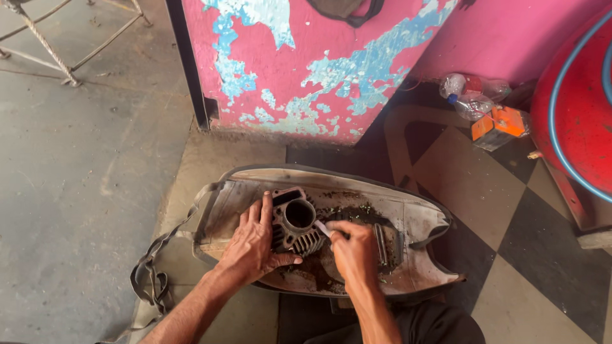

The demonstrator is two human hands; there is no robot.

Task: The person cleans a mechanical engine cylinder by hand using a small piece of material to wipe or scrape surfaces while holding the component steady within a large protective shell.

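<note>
A finned metal engine cylinder (294,224) with a round bore sits near the middle of an upturned seat base (414,223), a grimy, pale shell lying on the floor at about 6 o'clock in the view. The left hand (254,245) lies against the cylinder's 9 o'clock side, fingers spread over its top edge and thumb tucked under its lower fins, so it is clamped on the part. The right hand (354,251) sits just beside the cylinder at 4 o'clock, its fingers closed together around a small pale scraping tool (322,228) whose tip touches the cylinder's rim at about 3 o'clock. Dark crumbs and scrapings (347,210) lie scattered on the shell from 1 to 5 o'clock of the cylinder. A loose strap (148,271) trails off the shell's left end toward 8 o'clock. Above, at 12 o'clock, stands a pink panel (306,64) with blue patches where the paint has peeled. At 2 o'clock, well apart from the hands, clear plastic bottles (468,95) and an orange box (500,124) lie against the wall, beside a red tank (574,95) with a blue hose (558,127) looped over it. A metal frame (44,38) stands at 10 o'clock on the grey concrete.
</note>
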